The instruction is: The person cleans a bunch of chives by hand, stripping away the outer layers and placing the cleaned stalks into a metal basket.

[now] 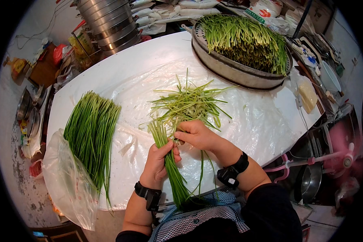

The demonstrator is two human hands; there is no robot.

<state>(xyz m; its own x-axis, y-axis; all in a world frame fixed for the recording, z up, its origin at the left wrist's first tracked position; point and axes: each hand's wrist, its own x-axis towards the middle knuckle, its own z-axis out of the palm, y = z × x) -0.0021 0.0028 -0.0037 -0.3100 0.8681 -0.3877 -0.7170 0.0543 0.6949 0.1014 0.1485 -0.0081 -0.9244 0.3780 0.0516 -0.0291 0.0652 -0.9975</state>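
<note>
A slim bunch of garlic chives [171, 169] is gripped in my left hand [158, 160], pale stem ends pointing away and green leaves hanging towards my apron. Close beside it, my right hand [198, 134] has its fingers curled and pinched at the bunch's pale end. A few loose stalks dangle below the right hand; its fingertips partly hide what they pinch. Just beyond both hands lies a loose heap of pale and green chive scraps [189, 104]. On the left rests a large bundle of chives [90, 136], its lower side bordered by a clear plastic bag [69, 178].
The white table [157, 54] is partly covered by clear plastic sheeting [254, 121]. A round perforated steamer tray [239, 74] at the far right bears stacked chives [245, 42]. Stacked metal steamers [109, 24] stand behind. A pink fan [345, 160] is right of the table.
</note>
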